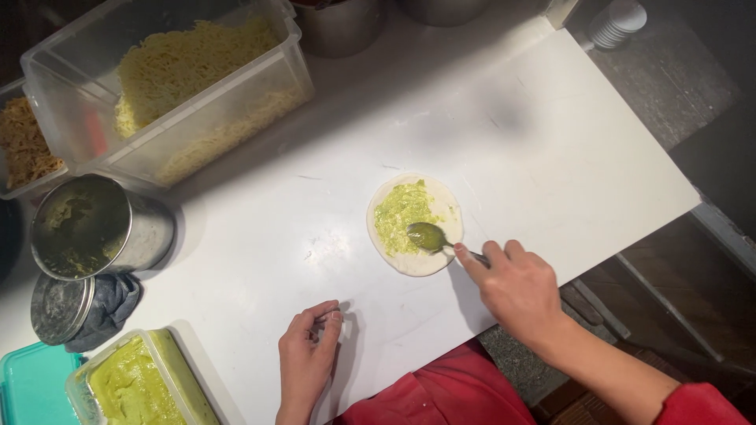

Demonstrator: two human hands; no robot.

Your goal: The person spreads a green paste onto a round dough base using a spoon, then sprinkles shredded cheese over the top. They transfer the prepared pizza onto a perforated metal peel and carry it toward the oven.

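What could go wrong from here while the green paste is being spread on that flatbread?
1. The left hand rests on the white board, off the flatbread, so it might slide under the spoon.
2. Paste already reaches the flatbread's upper left rim and could smear onto the board.
3. The right hand grips the spoon's far end, perhaps limiting control.

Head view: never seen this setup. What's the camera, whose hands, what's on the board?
One camera sits on a person's head, looking down at their own bare hands; no machine. The right hand holds a spoon coated in green paste, its bowl on a round flatbread on the white board. The left hand rests on the board, holding nothing. At left: a clear tub of pale noodles, a steel cup, a tub of green paste.
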